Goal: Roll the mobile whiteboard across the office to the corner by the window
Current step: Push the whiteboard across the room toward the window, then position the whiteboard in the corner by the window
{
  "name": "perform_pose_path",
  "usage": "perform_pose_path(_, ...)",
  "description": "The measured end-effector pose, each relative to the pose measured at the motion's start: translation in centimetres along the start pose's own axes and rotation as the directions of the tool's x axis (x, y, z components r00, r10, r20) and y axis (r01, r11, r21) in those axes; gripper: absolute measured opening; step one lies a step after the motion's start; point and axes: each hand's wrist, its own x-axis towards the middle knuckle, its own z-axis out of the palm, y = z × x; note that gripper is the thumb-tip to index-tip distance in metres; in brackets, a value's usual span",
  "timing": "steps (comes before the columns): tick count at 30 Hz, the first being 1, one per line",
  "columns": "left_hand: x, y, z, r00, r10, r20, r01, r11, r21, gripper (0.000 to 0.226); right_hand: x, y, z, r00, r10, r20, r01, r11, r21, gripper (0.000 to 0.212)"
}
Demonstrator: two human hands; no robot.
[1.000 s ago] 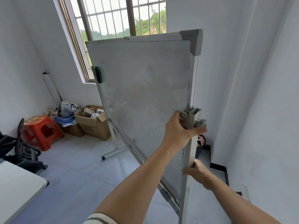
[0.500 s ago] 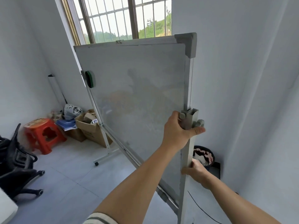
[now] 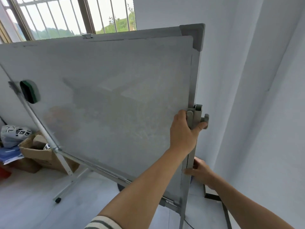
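Grey-white board: the mobile whiteboard [image 3: 105, 100] fills most of the view, its smudged surface tilted, in front of the barred window [image 3: 69, 15] and close to the white wall [image 3: 247, 80] on the right.
Frame: a grey metal upright post [image 3: 191, 162] runs down the board's right edge, with a grey plastic corner cap [image 3: 192, 35] at the top.
Left hand: the left hand [image 3: 184, 133] is closed around the upright post at the pivot bracket [image 3: 197, 114], thumb wrapped to the far side, arm stretched out from a striped sleeve [image 3: 102, 223].
Right hand: the right hand [image 3: 200, 172] is lower on the same post, fingers curled against its edge; how firmly it grips cannot be told.
Eraser: a green-backed eraser [image 3: 30, 91] clings to the board face near its left edge.
Stand: a slanted metal leg [image 3: 72, 184] reaches the pale tiled floor [image 3: 33, 204], ending in a small black caster [image 3: 58, 200].
Behind the board: an open cardboard box [image 3: 42, 154] sits on the floor at the left, with a printed white bag [image 3: 13, 134] beside it.
Lower right: a dark cable [image 3: 226, 214] runs along the floor by the wall.
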Motion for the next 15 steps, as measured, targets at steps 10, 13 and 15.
perform_pose_path(10,10.3,-3.6,2.7,0.993,0.052,0.110,-0.046,0.997,-0.056,0.023,8.8,0.3,-2.0,0.989,0.029,-0.144,-0.051,0.988,-0.147,0.028)
perform_pose_path(13,12.3,-4.3,3.5,0.994,0.052,0.094,-0.047,0.998,-0.052,0.026,11.0,0.3,-3.0,0.989,0.027,-0.144,-0.053,0.981,-0.184,0.034)
perform_pose_path(15,13.6,-4.5,4.2,0.996,0.051,0.071,-0.049,0.998,-0.040,0.026,12.7,0.5,-3.9,0.993,0.015,-0.119,-0.040,0.976,-0.215,0.035)
